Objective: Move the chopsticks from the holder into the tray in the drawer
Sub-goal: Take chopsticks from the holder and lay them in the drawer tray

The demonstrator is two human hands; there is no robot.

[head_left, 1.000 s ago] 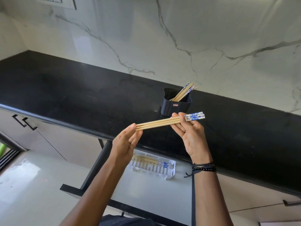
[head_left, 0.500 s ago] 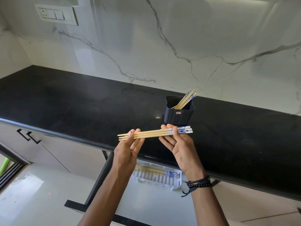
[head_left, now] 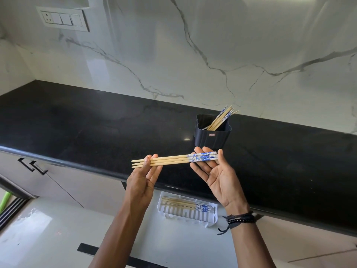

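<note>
Surface: polished black stone counter (head_left: 96, 122) bearing a black plastic holder (head_left: 211, 139) of chopsticks.
Room: grey-veined white marble wall (head_left: 212, 45), white switch plate (head_left: 62, 18).
Held: three blue-patterned bamboo chopsticks (head_left: 173, 161), level above the counter edge.
Left hand (head_left: 143, 176): thumb pinches the plain ends.
Right hand (head_left: 216, 175): fingers straight, patterned ends resting on them.
Below: white slotted tray (head_left: 185, 214), some chopsticks inside, in the open drawer (head_left: 135, 238).

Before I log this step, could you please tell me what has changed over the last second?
The held chopsticks slid left through the hands. Their tips now stick out past the left hand, which pinches them. The right hand has uncurled, and its straight fingers carry the blue ends. Unchanged: the holder, the tray and their contents.
</note>
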